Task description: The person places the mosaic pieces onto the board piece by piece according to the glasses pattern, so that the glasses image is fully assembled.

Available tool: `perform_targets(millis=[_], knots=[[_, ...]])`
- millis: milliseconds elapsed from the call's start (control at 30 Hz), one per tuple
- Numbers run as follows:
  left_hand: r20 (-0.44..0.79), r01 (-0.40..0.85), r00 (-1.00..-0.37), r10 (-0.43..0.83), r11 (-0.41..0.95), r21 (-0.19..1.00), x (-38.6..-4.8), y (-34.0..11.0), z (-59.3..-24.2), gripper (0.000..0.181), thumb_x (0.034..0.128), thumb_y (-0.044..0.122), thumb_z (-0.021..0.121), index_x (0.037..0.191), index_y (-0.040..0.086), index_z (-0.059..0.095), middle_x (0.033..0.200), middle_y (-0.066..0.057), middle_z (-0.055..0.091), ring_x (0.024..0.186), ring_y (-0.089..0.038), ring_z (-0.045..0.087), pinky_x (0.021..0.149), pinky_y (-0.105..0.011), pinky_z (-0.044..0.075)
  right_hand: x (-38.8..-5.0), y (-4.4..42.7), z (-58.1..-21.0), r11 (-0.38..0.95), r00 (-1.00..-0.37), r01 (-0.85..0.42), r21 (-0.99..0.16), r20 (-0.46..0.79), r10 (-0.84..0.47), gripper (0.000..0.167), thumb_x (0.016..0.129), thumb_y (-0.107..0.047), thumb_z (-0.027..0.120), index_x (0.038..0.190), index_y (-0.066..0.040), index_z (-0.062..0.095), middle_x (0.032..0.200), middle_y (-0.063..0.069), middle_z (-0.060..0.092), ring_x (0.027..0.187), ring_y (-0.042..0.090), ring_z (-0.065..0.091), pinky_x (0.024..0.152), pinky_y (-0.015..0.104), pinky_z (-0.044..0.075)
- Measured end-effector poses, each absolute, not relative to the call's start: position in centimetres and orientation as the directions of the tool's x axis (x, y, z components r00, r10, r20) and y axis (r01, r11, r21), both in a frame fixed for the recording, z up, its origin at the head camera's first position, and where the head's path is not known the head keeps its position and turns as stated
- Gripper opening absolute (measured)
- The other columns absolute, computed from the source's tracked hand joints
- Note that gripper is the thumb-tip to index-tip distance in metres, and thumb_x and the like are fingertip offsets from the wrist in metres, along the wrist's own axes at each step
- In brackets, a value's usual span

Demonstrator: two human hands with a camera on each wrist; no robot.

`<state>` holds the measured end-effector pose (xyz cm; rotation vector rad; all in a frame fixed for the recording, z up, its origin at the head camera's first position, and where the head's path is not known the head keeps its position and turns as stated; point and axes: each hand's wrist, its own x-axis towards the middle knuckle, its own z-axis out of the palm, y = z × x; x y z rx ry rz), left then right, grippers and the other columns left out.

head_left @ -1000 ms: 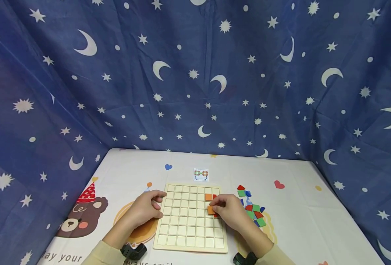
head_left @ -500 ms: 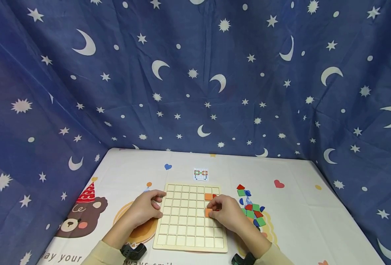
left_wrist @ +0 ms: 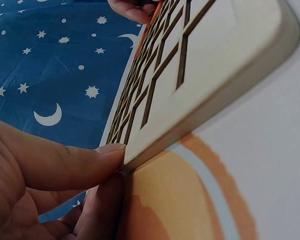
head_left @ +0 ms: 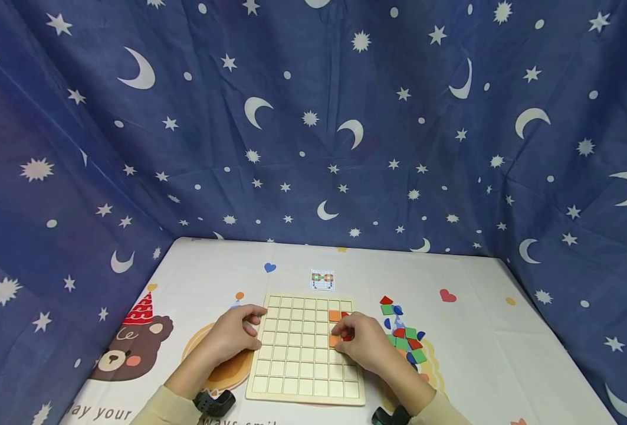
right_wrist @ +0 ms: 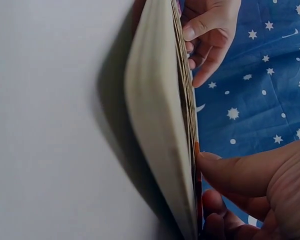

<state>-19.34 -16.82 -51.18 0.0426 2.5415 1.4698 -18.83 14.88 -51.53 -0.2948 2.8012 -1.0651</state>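
Note:
A cream grid board [head_left: 305, 378] lies on the table before me. My left hand [head_left: 230, 336] rests at its left edge, thumb and index finger set apart along the rim; in the left wrist view the thumb [left_wrist: 90, 162] touches the board's edge. On the right side of the board, my right hand [head_left: 365, 341] holds thumb and fingertips at an orange square tile [head_left: 334, 342], which lies in a grid cell. Another orange tile [head_left: 334, 316] sits farther up the same column. Red tiles [head_left: 344, 315] beside them are partly hidden by my right hand.
Several red, green and blue tiles [head_left: 410, 333] lie loose right of the board, partly behind my right arm. A small pattern card [head_left: 322, 280] lies beyond the board. A blue star-and-moon curtain [head_left: 313, 177] borders the table's far and side edges.
The orange tile in my right fingers has gone from tilted on the board to lying in a cell. Over the last half second little has changed; my left hand has stayed at the edge.

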Motion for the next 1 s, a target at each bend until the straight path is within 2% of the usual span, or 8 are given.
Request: perform_targets(millis=[433,733,1000], knots=[[-0.163,-0.076,-0.978,0.132,0.501,0.862,-19.3,-16.8,-51.0,0.067,0.073,-0.014,0.086,0.135,0.005,0.071,0.108,-0.008,0.063,0.084,-0.019,0.059,0.072,-0.033,0.054,-18.7,15.2,-51.3,0.725,-0.975,-0.144,-0.673,-0.029,-0.22,0.021,0.083,-0.006,0.09,0.093,-0.02,0.079,0.09,-0.004,0.062,0.083,0.015,0.056,0.072,0.024,0.047],[-0.16,-0.077,-0.979,0.125,0.502,0.862,-19.2,-16.7,-51.1,0.067,0.0719,-0.014,0.087,0.134,0.005,0.072,0.108,-0.007,0.063,0.084,-0.019,0.059,0.072,-0.032,0.053,-18.4,18.4,-50.5,0.733,-0.995,-0.03,-0.68,-0.046,-0.083,0.022,0.085,-0.004,0.087,0.095,-0.022,0.079,0.087,-0.004,0.062,0.081,0.015,0.054,0.07,0.025,0.044],[-0.154,-0.073,-0.98,0.126,0.494,0.866,-19.2,-16.8,-51.1,0.067,0.0724,-0.014,0.086,0.134,0.005,0.071,0.107,-0.008,0.062,0.084,-0.019,0.058,0.07,-0.032,0.053,-18.3,22.7,-50.1,0.755,-0.998,0.046,-0.654,-0.067,0.002,0.021,0.088,-0.001,0.085,0.102,-0.016,0.079,0.089,0.0,0.064,0.082,0.017,0.054,0.068,0.025,0.047]])
